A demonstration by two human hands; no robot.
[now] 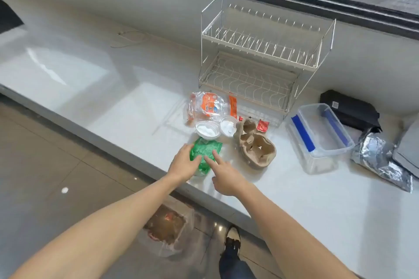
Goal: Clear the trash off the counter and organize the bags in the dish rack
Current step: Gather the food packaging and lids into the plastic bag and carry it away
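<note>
A crumpled green plastic bag [207, 148] lies near the counter's front edge. My left hand [184, 164] rests on its left side with fingers curled onto it. My right hand [223, 172] touches its right side with the index finger stretched out. Behind the bag lie two white plastic lids [207, 130], a clear wrapper with orange print [208, 105], a brown cardboard cup carrier [257, 146] and small red sauce packets [262, 125]. The white two-tier wire dish rack [260, 61] stands empty at the back.
A clear plastic container with blue clips [318, 137] sits right of the carrier. Beyond it lie a black pouch [350, 110] and a silver foil bag [381, 161]. On the floor below the counter stands a clear trash bag [169, 227] with rubbish, beside my shoe [232, 239].
</note>
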